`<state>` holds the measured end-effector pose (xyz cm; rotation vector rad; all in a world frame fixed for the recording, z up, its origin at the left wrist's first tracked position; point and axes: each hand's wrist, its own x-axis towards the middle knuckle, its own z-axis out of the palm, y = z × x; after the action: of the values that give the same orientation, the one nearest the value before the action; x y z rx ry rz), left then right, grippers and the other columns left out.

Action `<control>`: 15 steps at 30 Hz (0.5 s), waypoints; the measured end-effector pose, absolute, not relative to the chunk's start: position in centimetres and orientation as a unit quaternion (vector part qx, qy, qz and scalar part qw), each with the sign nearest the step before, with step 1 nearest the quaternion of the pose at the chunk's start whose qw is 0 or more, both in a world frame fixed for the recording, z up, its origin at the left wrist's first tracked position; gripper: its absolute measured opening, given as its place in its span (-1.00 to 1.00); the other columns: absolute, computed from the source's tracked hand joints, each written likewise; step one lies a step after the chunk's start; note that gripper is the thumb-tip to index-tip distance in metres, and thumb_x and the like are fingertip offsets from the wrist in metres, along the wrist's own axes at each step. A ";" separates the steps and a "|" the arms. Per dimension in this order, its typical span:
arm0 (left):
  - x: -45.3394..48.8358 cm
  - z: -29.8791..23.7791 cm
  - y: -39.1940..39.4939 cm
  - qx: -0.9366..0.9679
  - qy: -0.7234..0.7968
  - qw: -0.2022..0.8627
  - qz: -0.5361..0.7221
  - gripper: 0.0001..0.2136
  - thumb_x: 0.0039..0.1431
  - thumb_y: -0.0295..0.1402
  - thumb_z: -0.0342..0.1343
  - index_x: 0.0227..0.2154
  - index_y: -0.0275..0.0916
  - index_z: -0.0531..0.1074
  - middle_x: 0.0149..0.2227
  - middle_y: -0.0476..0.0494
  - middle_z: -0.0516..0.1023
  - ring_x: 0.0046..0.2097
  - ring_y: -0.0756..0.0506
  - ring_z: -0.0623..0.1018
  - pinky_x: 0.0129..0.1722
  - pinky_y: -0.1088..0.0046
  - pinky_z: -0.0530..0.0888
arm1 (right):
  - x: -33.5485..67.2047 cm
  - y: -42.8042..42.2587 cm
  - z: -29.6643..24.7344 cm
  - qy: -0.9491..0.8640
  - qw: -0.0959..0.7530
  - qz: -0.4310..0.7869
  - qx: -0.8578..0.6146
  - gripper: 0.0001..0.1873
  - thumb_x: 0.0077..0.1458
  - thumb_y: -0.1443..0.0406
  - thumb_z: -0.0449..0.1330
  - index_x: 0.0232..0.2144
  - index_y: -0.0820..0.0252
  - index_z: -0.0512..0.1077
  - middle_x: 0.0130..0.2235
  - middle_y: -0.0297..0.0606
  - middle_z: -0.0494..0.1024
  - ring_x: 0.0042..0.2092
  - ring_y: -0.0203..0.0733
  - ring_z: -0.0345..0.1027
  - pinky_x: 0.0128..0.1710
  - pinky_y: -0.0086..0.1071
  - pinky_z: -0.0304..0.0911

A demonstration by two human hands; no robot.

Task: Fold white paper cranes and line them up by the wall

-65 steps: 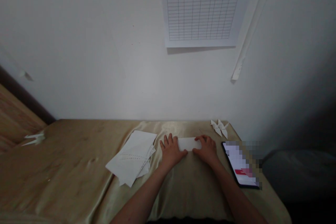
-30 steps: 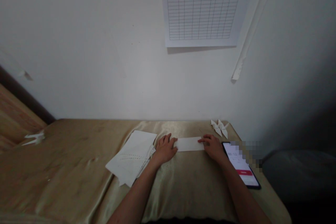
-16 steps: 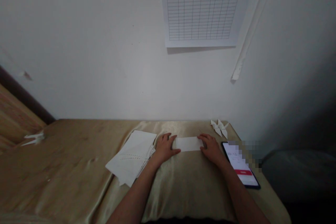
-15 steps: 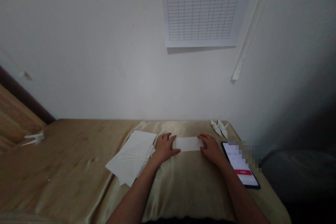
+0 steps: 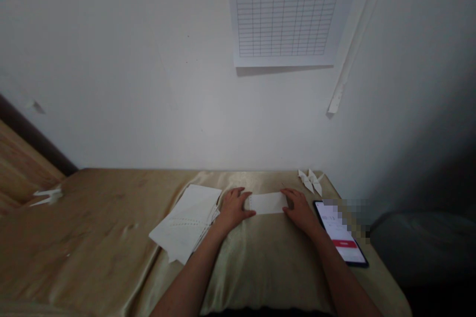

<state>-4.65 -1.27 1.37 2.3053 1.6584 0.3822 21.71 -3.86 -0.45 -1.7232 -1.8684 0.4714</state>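
Observation:
A small white rectangle of paper (image 5: 267,203), with a row of small holes along its left end, lies flat on the cloth. My left hand (image 5: 233,208) holds its left end, index finger at the far corner and thumb at the near one. At the opposite end, my right hand (image 5: 298,208) grips the paper the same way, thumb and fingers around the right edge. Whether the sheet is folded or single I cannot tell. Beside my left forearm is a loose stack of white paper sheets (image 5: 188,218), some with punched holes.
A phone (image 5: 344,237) with a lit screen lies right of my right forearm. Folded white paper pieces (image 5: 311,181) sit at the back right, and white scraps (image 5: 48,195) lie far left. A wall stands behind the cloth-covered surface (image 5: 100,237), with a printed table sheet (image 5: 286,20) on it.
My left fingers have shifted slightly at the paper's left end. The paper and my right hand stay nearly in place.

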 end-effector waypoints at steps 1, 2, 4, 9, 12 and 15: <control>-4.6 1.4 -1.3 0.797 0.573 0.138 0.133 -0.36 -0.05 -0.11 0.36 0.15 -0.03 0.41 0.28 -0.16 0.30 0.30 -0.28 0.24 0.29 0.16 0.17 | 21.7 -3.9 -0.5 -0.694 0.279 0.176 -0.640 -0.34 -0.06 0.44 0.18 0.16 0.14 0.37 0.22 -0.17 0.37 0.28 -0.06 0.12 0.31 -0.15 0.00; -4.6 1.5 -1.4 0.798 0.572 0.138 0.133 -0.36 -0.05 -0.11 0.36 0.15 -0.03 0.41 0.29 -0.16 0.30 0.30 -0.28 0.24 0.29 0.16 0.16 | 21.8 -3.9 -0.6 -0.692 0.283 0.177 -0.640 -0.34 -0.06 0.44 0.18 0.16 0.14 0.37 0.21 -0.17 0.38 0.28 -0.07 0.13 0.31 -0.15 0.01; -4.6 1.6 -1.4 0.802 0.568 0.132 0.132 -0.35 -0.06 -0.11 0.36 0.15 -0.04 0.41 0.29 -0.16 0.30 0.30 -0.28 0.24 0.29 0.16 0.16 | 21.9 -3.9 -0.7 -0.691 0.292 0.182 -0.636 -0.35 -0.05 0.43 0.19 0.15 0.15 0.37 0.20 -0.16 0.39 0.27 -0.07 0.15 0.31 -0.15 0.01; -4.4 1.9 -1.7 0.812 0.553 0.116 0.144 -0.36 -0.05 -0.17 0.37 0.15 -0.05 0.41 0.27 -0.16 0.32 0.30 -0.27 0.25 0.30 0.15 0.16 | 21.9 -4.0 -0.4 -0.687 0.309 0.185 -0.632 -0.38 -0.07 0.43 0.20 0.11 0.17 0.40 0.17 -0.15 0.41 0.26 -0.07 0.16 0.30 -0.15 0.03; -4.4 2.1 -1.8 0.814 0.548 0.114 0.155 -0.39 -0.04 -0.20 0.37 0.14 -0.03 0.41 0.24 -0.14 0.36 0.29 -0.25 0.26 0.30 0.16 0.16 | 21.8 -3.9 -0.2 -0.688 0.311 0.185 -0.630 -0.38 -0.10 0.45 0.20 0.08 0.13 0.42 0.17 -0.17 0.41 0.25 -0.06 0.17 0.29 -0.14 0.04; -4.4 2.2 -1.9 0.817 0.544 0.111 0.159 -0.39 -0.02 -0.22 0.35 0.15 -0.04 0.40 0.24 -0.14 0.36 0.28 -0.25 0.27 0.30 0.16 0.16 | 21.8 -3.9 -0.2 -0.688 0.316 0.184 -0.627 -0.40 -0.09 0.45 0.19 0.07 0.13 0.42 0.17 -0.18 0.40 0.24 -0.07 0.17 0.30 -0.16 0.04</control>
<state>-4.38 -1.85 2.16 2.3991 1.5980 0.4659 21.76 -3.87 -0.25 -1.6512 -1.8105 0.4834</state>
